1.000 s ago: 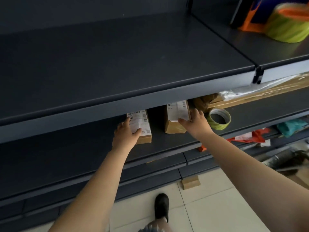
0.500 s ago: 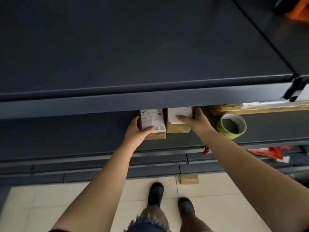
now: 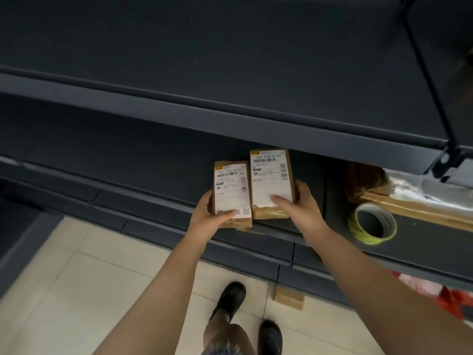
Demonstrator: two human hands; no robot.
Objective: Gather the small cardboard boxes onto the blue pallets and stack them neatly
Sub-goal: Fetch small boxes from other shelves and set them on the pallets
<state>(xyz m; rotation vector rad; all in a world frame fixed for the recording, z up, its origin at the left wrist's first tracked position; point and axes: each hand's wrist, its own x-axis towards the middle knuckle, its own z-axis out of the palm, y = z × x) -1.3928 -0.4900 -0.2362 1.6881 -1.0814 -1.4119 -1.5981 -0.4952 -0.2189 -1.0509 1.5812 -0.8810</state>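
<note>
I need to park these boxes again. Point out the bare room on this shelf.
Bare: the shelf left of the left-hand box. Crowded: right of the right-hand box, with the tape roll and wrapped bundle.

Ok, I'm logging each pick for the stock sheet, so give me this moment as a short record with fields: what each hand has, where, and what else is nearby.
left hand: grips the left box, thumb on its white label
right hand: grips the right box, thumb on its label
boxes: side by side, at the front edge of the dark shelf
nearby on shelf: yellow-green tape roll, right of the right hand
floor: another small cardboard box by the shelf base
blue pallets: not in view
</note>
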